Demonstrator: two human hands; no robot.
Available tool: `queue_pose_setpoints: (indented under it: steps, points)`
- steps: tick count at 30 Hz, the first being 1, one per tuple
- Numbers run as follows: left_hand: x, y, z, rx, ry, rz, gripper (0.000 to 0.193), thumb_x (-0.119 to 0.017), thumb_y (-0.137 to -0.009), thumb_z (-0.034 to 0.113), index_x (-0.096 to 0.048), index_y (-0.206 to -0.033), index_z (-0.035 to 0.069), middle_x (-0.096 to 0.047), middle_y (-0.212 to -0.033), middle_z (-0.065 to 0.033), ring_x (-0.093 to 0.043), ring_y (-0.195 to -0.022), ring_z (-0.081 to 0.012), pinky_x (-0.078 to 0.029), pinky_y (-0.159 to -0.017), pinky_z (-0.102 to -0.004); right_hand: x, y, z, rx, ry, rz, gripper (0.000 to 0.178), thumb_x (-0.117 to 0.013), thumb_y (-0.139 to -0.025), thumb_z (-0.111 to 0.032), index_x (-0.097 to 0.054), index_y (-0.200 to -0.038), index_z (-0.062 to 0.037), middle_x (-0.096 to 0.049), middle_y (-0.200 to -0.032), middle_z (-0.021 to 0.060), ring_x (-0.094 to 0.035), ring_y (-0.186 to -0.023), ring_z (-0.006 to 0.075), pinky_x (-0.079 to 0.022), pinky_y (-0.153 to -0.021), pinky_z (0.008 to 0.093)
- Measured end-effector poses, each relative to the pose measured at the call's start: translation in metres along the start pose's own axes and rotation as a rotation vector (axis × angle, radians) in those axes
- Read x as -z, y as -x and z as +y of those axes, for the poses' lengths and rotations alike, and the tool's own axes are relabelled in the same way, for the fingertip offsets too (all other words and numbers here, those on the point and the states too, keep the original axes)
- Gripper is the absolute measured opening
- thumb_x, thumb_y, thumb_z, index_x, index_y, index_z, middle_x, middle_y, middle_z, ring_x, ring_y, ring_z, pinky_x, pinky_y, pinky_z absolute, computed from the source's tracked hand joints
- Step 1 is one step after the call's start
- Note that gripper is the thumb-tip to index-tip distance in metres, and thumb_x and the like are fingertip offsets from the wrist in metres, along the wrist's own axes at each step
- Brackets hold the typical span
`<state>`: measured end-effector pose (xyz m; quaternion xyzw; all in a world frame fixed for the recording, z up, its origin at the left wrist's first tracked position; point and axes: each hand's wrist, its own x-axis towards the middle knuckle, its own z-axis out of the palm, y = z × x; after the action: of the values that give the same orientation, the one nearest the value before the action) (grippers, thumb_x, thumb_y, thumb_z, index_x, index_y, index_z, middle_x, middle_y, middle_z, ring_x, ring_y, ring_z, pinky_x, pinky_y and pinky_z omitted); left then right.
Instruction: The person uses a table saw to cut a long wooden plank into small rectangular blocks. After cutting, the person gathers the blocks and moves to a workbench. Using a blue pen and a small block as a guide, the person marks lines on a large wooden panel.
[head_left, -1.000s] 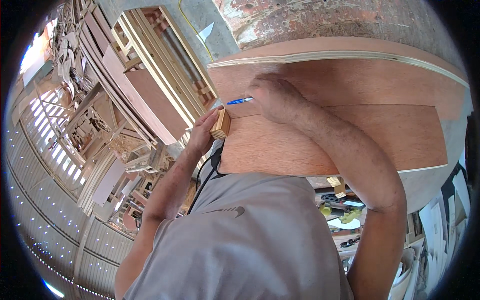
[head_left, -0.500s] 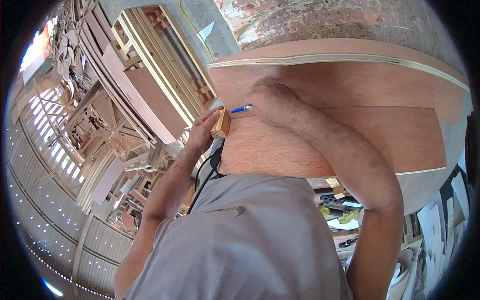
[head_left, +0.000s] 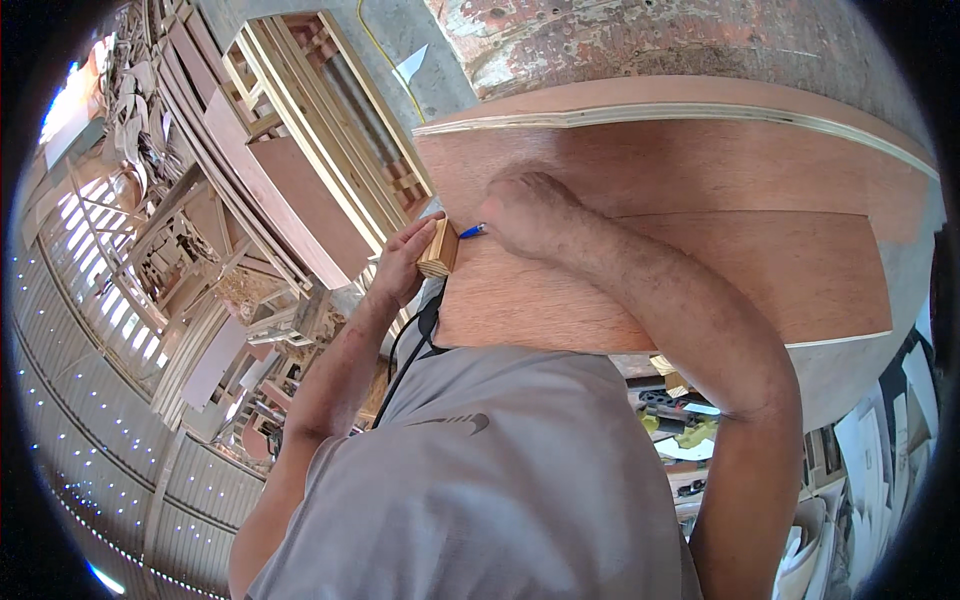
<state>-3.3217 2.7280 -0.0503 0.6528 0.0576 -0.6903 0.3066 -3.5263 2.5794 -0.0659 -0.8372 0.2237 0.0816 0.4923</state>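
My left hand [head_left: 402, 262] grips a small wooden block [head_left: 438, 250] at the left edge of a reddish-brown plywood panel [head_left: 560, 310]. The block stands against the panel's edge, with my fingers over its far side. My right hand [head_left: 530, 212] is closed round a blue pen [head_left: 472, 231], whose tip points left, close beside the block. Most of the pen is hidden in my fingers. A pale-edged curved plywood piece [head_left: 680, 117] rises along the far side of the panel.
Behind lies a worn, paint-stained surface [head_left: 640, 45]. Wooden frames [head_left: 330, 110] and long boards [head_left: 300, 200] stand to the left. A black cable [head_left: 400, 370] hangs by my left side. Tools and offcuts [head_left: 690, 425] lie under the panel at right.
My right hand has moved slightly left with the pen, bringing its tip up to the block. My left hand still holds the block in about the same place.
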Motion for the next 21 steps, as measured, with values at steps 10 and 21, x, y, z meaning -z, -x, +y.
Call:
queue_pose_setpoints:
  steps: [10, 21]
  points:
    - [-0.001, 0.000, 0.000, 0.001, 0.018, -0.012, 0.038, -0.055, -0.099, 0.021, -0.054, -0.129, -0.002, -0.064, -0.113, -0.0089, -0.064, -0.098, -0.0158, -0.053, -0.085, -0.0290, 0.011, -0.011, -0.016, -0.023, -0.014, 0.000, 0.013, -0.061, -0.075, -0.009, -0.072, -0.080, -0.0033, -0.068, -0.081, 0.0201, -0.068, -0.083, 0.0364, -0.054, -0.076, 0.0468]
    - [-0.007, 0.003, 0.003, -0.001, -0.009, 0.050, 0.039, -0.056, -0.098, 0.021, -0.055, -0.129, -0.002, -0.064, -0.112, -0.0086, -0.064, -0.098, -0.0154, -0.053, -0.085, -0.0290, 0.021, -0.011, -0.021, -0.069, -0.049, -0.026, 0.015, -0.061, -0.075, -0.004, -0.072, -0.085, 0.0001, -0.068, -0.087, 0.0228, -0.068, -0.087, 0.0365, -0.055, -0.076, 0.0459]
